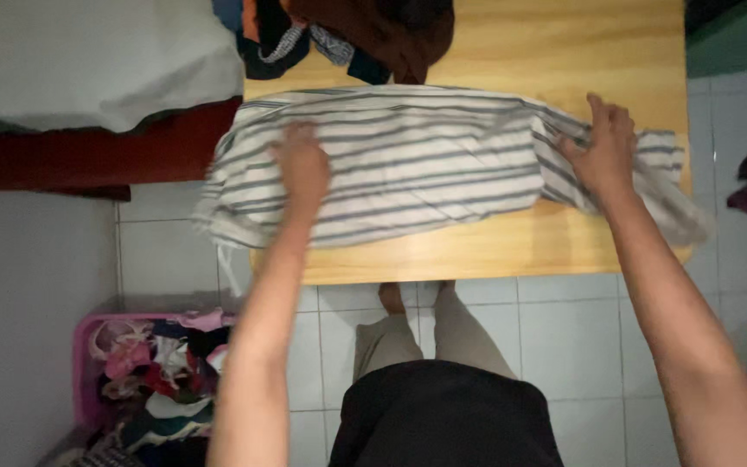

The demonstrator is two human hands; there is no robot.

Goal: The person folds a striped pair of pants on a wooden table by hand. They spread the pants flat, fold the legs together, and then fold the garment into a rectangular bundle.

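Head view shows a striped garment [417, 164], white with grey bands, folded into a long strip across the wooden worktop [564, 52]. Left hand [303, 164] lies spread flat on its 9 o'clock half; right hand [603, 147] pinches bunched cloth at 3 o'clock. A neat fold likely wants the flat palm holding firm while the pinched end is drawn taut. Dark clothes [365, 30] heap at 12 o'clock, cut off by the frame; a pink laundry basket [88, 363] sits at 7 o'clock. Blur hides the fingers.
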